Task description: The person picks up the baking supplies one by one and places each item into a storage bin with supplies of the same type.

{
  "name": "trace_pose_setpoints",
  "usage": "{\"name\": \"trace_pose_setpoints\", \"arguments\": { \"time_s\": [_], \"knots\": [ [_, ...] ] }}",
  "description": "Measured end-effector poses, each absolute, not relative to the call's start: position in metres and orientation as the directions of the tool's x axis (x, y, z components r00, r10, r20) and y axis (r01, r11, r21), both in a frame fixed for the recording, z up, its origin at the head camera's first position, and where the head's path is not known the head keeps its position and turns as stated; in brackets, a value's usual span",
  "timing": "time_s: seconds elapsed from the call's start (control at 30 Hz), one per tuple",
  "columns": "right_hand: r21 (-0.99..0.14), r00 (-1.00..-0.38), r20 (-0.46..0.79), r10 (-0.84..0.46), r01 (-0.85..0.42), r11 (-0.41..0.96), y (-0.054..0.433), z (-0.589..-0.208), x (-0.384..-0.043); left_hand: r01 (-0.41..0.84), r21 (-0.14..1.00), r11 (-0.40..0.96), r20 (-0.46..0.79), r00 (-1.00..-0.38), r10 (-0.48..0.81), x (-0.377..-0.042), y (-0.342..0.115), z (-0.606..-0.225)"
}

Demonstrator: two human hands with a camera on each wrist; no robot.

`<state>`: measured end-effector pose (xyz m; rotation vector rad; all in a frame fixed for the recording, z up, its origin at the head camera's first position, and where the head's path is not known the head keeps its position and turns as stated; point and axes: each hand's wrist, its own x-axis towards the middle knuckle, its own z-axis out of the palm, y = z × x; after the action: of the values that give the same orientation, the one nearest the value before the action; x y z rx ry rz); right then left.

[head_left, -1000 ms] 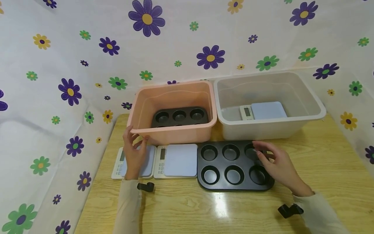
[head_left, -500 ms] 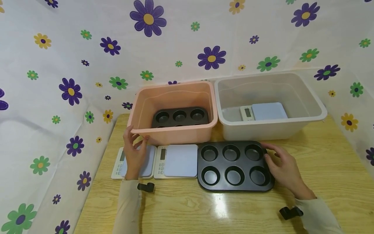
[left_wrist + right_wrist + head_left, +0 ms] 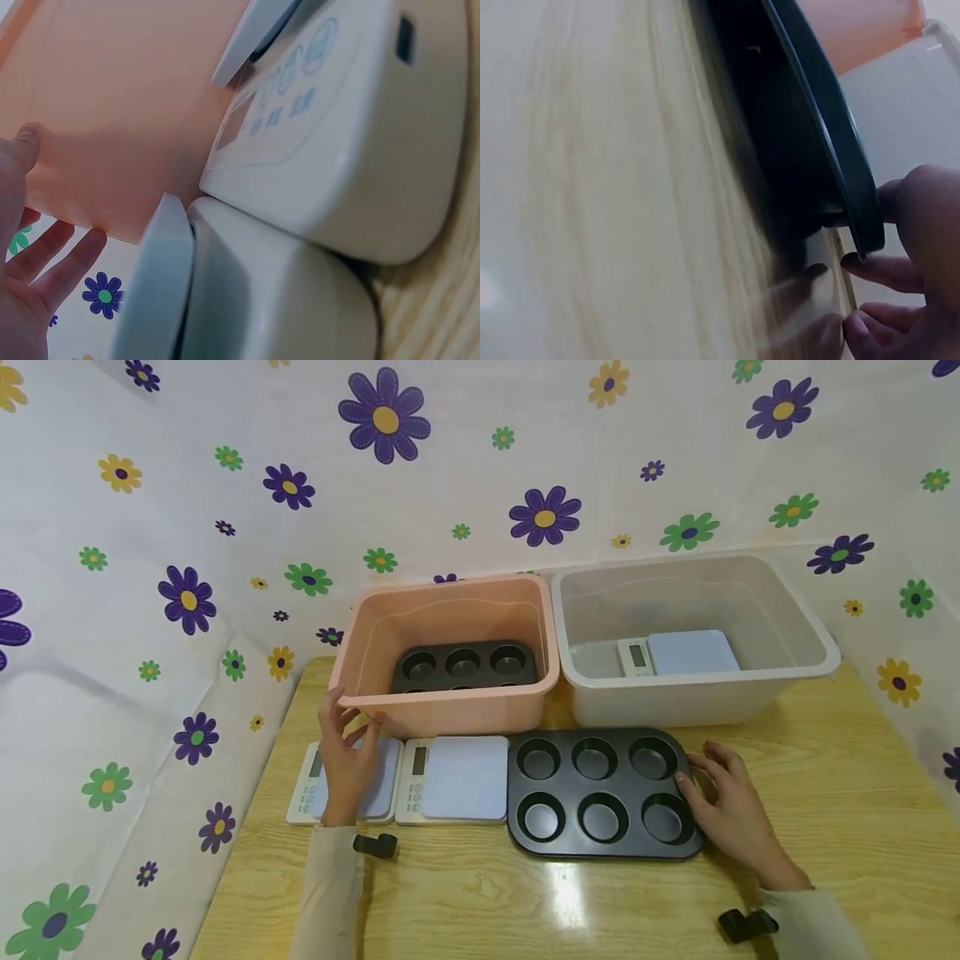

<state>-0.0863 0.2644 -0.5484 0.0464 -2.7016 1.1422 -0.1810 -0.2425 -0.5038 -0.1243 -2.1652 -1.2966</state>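
Note:
My left hand (image 3: 348, 770) grips the front left corner of a pink plastic bin (image 3: 450, 697). Its thumb presses the front wall in the left wrist view, while the other fingers reach round the side. Under that wrist lies a white kitchen scale (image 3: 384, 777), partly covered by the hand. A second kitchen scale (image 3: 465, 778) lies right beside it. At the right end of a dark muffin pan (image 3: 568, 783), my right hand (image 3: 731, 810) pinches the rim. The right wrist view shows the pan's edge (image 3: 866, 225) between thumb and a finger, close above the table.
Inside the pink bin lies another muffin pan (image 3: 463, 665). A whitish bin (image 3: 690, 681) stands to its right, holding another kitchen scale (image 3: 693, 652). Both bins stand at the back of the wooden table (image 3: 465, 902), before a flowered cloth (image 3: 465, 468).
My right hand has moved right, from over the muffin pan's back right cup to its right rim, and its fingers have lowered. My left hand stays at the pink bin's corner.

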Motion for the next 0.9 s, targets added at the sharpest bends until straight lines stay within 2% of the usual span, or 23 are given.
{"name": "trace_pose_setpoints", "arguments": {
  "time_s": [0.17,0.37,0.53,0.77,0.9],
  "knots": [
    [-0.753,-0.984,0.165,0.070,-0.080,0.653,0.263,-0.548,-0.087,0.366,0.770,0.523,0.538,-0.812,-0.225,-0.184,-0.245,-0.508],
    [-0.834,-0.999,0.022,0.048,0.008,0.551,0.268,-0.541,-0.088,0.376,0.764,0.525,0.551,-0.804,-0.226,-0.195,-0.257,-0.528],
    [-0.880,-0.996,-0.077,0.033,0.084,0.467,0.272,-0.532,-0.088,0.378,0.765,0.522,0.553,-0.800,-0.231,-0.191,-0.250,-0.519],
    [-0.952,-0.990,-0.117,-0.072,0.092,0.292,0.274,-0.527,-0.083,0.369,0.771,0.519,0.544,-0.806,-0.235,-0.195,-0.255,-0.529],
    [-0.950,-0.990,-0.101,-0.102,0.066,0.304,0.274,-0.528,-0.079,0.397,0.771,0.498,0.556,-0.801,-0.222,-0.196,-0.259,-0.533]
  ]
}}
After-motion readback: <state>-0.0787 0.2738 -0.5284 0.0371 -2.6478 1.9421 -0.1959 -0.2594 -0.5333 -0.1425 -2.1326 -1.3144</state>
